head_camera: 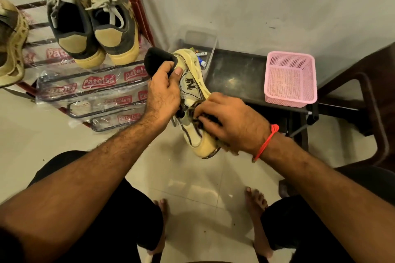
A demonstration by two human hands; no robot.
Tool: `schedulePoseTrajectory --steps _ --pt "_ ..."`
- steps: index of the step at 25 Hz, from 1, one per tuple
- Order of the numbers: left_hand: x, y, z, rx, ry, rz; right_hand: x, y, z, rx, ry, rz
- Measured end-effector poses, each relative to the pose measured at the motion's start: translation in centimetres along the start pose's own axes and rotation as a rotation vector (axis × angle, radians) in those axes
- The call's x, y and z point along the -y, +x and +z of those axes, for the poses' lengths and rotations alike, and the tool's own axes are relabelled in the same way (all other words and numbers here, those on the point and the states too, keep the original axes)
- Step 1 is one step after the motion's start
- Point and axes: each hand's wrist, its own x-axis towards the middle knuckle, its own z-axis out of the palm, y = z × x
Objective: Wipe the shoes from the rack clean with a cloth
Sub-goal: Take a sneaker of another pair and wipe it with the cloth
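Left hand (pixel 164 89) grips the shoe (pixel 193 100) by its heel, held mid-air over the floor; right hand (pixel 228 121) presses a dark cloth (pixel 205 119) on the toe. Scrub hard and that heel-only grip could twist loose.

Cream sneaker (pixel 193 100) with black "N" logo, held mid-air, toe toward the person, heel up. Black cloth (pixel 159 58) bunched at its heel. Dark-and-tan pair (pixel 92 28) sits on red rack (pixel 139 6), heels outward.
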Motion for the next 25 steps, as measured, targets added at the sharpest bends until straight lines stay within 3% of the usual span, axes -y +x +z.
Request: schedulePoseTrajectory --steps 2,3,6,10,14,18,22,25 --pt "0.1 -0.2 0.3 0.000 -0.001 -0.022 -1.1 0.3 -0.8 -0.026 -0.047 0.165" --pt "0.2 -0.1 0.2 -0.015 0.000 -0.035 -1.0 0.3 -0.7 -0.018 -0.062 0.161" --pt "0.2 0.3 0.1 -0.068 0.010 -0.060 1.0 0.0 0.4 0.070 -0.106 -0.038" --pt "0.1 0.2 -0.1 -0.108 0.033 -0.117 -1.2 0.5 -0.6 -0.009 -0.162 0.208" --pt "0.1 0.4 0.0 -0.120 0.020 -0.147 1.4 0.1 0.9 0.050 -0.219 0.026" --pt "-0.1 0.1 0.2 -0.118 0.018 -0.159 -1.6 0.7 -0.5 -0.053 -0.238 0.270" --pt "0.0 0.3 0.4 -0.124 0.007 -0.162 2.8 -0.1 2.1 0.008 -0.306 -0.030" --pt "-0.4 0.4 0.4 -0.143 -0.033 -0.161 0.4 0.7 0.9 -0.080 -0.273 0.129"
